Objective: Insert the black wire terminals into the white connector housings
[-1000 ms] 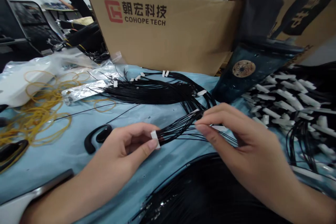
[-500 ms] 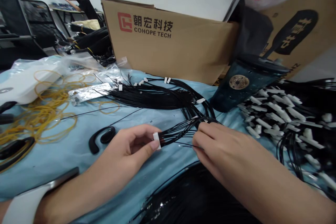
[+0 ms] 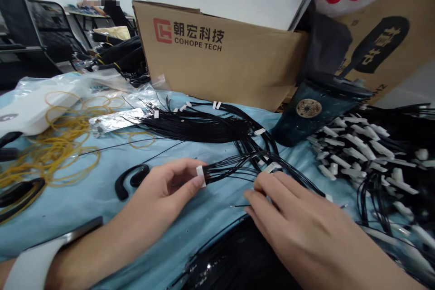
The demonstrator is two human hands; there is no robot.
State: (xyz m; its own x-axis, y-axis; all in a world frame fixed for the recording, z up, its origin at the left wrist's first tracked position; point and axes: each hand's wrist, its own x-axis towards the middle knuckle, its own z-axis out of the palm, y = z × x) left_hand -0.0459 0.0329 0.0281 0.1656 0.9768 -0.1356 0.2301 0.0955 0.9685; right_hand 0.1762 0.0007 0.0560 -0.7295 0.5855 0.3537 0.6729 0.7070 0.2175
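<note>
"What's changed?"
"The right hand (image 3: 292, 217) sits lower, fingertips pinched on one wire (image 3: 240, 206); its end now pokes clear of the bundle (image 3: 234, 163), so that strand is handled singly."
"Left hand (image 3: 173, 186)?"
"Thumb and finger closed on one white plug (image 3: 201, 176), above the blue cloth (image 3: 159, 240)."
"Counts beyond?"
"One earpiece (image 3: 131, 181), one cup (image 3: 317, 108), one printed box (image 3: 217, 63). The bundle's wires overlap too much to count fairly."

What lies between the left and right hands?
Head view: thin black wires run from the white tag in the left hand toward the right hand, over blue cloth. A single wire juts from that hand into the gap.
</note>
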